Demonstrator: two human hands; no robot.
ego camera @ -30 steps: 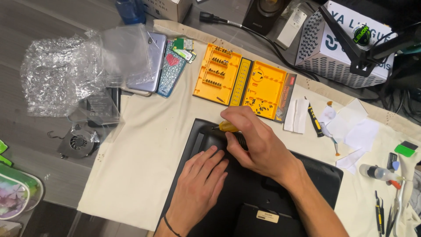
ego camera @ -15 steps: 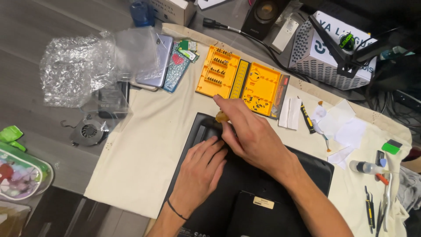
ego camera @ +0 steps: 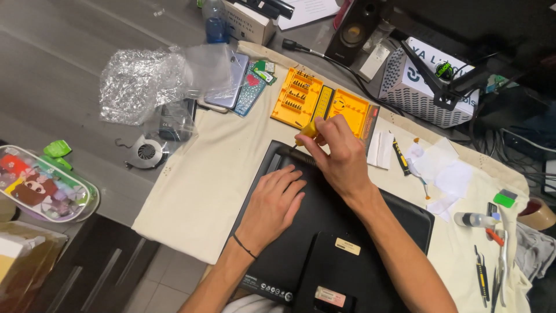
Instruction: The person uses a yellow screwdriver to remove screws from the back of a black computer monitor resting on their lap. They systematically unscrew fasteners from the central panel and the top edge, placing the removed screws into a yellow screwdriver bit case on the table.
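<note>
Nearest, the left hand (ego camera: 272,204) lies palm-down on the black laptop base (ego camera: 301,243), its fingers (ego camera: 289,177) spread flat and gripping nothing. Just beyond it, the right hand (ego camera: 341,156) arches over the base's far edge, fingers clamped on a yellow-handled screwdriver (ego camera: 307,131) tilted down toward that edge. Farther back on the cloth-covered table (ego camera: 197,185) sits an orange bit case (ego camera: 321,107).

Two hands are at work: the left hand (ego camera: 272,203) and the right hand (ego camera: 339,156). One black laptop (ego camera: 301,249) lies on one cream cloth (ego camera: 202,185). One yellow screwdriver (ego camera: 307,130), one orange bit case (ego camera: 321,104), one small fan (ego camera: 146,152), one speaker (ego camera: 353,35), one bubble-wrap sheet (ego camera: 145,81), one small bottle (ego camera: 474,219).
</note>
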